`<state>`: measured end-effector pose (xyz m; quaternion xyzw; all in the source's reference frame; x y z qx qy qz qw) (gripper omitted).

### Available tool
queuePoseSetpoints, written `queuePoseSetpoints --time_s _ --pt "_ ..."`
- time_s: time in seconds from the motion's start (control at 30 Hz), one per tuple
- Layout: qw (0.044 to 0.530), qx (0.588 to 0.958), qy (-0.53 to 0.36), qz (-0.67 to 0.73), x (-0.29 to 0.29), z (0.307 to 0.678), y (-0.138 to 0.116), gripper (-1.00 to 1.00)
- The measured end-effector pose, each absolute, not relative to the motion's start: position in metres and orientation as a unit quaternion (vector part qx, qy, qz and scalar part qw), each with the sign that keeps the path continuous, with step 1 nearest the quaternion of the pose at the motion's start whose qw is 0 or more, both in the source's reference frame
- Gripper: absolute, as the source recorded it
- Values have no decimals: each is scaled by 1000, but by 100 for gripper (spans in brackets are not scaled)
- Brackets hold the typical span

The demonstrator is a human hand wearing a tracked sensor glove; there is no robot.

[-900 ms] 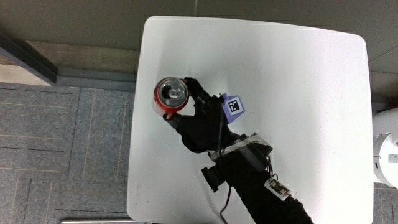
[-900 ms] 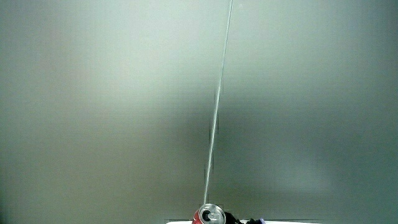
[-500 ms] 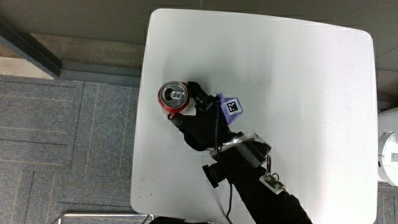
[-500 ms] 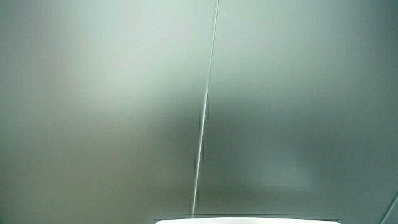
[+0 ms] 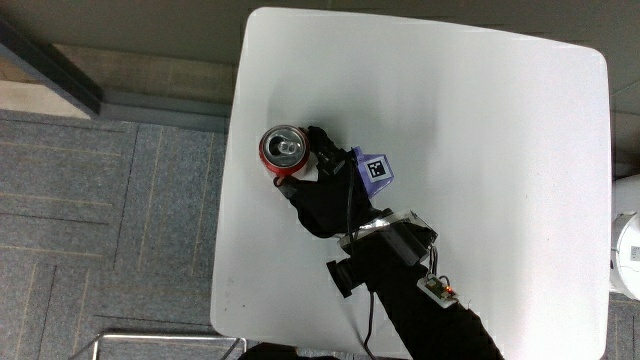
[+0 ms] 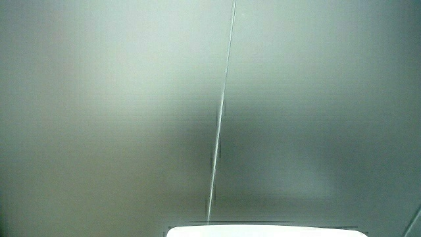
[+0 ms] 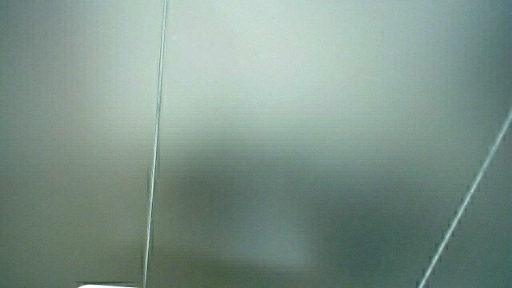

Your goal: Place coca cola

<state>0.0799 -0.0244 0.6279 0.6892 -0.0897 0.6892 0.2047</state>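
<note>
Standing upright on the white surface [image 5: 480, 120] near one of its side edges, the coca cola can [image 5: 283, 152] has the hand [image 5: 322, 190] wrapped around its side. Both side views show only a pale wall and a sliver of the surface's edge.

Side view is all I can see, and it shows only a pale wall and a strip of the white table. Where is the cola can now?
Observer: In the main view the cola can is upright over the table, near its edge.
Operator: Does the hand hold it?
Observer: Yes. The hand is beside the can, on the side nearer to the person, with its fingers curled around the can.
Operator: Is the can already standing on the table?
Observer: From above I cannot tell whether its base touches. Nothing else lies on the table near it.
</note>
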Motion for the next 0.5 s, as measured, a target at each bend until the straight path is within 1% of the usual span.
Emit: queuePoseSetpoints --time_s 0.03,0.07,0.1,0.17,0.2,0.23,0.27,0.3,0.37,0.4,0.47,0.5 --pt "211 687 -87 690 79 626 -24 -10" --pt "217 694 -81 682 80 629 -23 -14" --pt "210 690 -84 688 79 628 -23 -17" --pt "214 683 -79 694 80 629 -22 -24" --pt "210 687 -86 691 80 627 -23 -28" --pt "216 694 -79 682 81 629 -23 -31" --pt "215 684 -80 692 80 628 -23 -34" --pt "208 693 -85 685 81 630 -23 -38" --pt "210 689 -80 689 81 629 -21 -45" --pt "209 696 -81 682 81 631 -21 -48" --pt "219 698 -72 678 81 632 -19 -55" --pt "211 695 -78 683 81 631 -19 -59"
